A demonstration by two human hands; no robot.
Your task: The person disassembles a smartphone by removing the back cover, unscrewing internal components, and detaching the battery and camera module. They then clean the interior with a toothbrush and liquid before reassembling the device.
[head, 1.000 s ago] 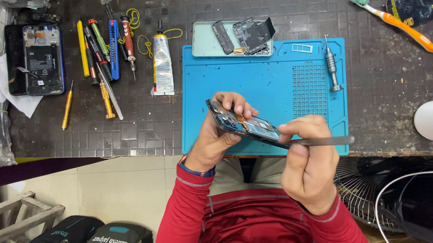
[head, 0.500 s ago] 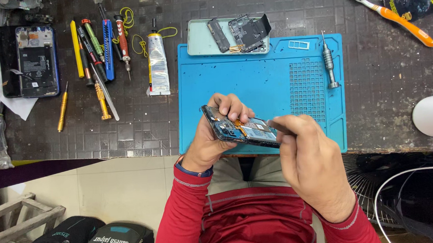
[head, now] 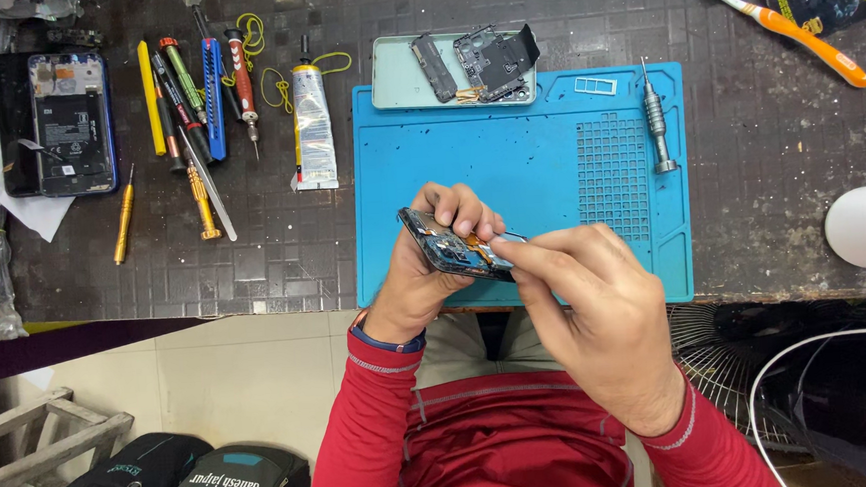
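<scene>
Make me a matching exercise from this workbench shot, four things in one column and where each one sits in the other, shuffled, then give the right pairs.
Things:
1. toothbrush
2. glue tube
3. metal screwdriver
4. opened phone

Places:
A. on the right edge of the blue mat
B. held in both hands, left hand and right hand
C. far right of the bench, off the mat
D. just left of the mat, beside the hand tools

Pairs: 1-C, 2-D, 3-A, 4-B

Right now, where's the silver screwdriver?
In the head view, the silver screwdriver lies on the blue work mat, along its right edge beside the grid section, up and right of both hands, which are not touching it.
</scene>
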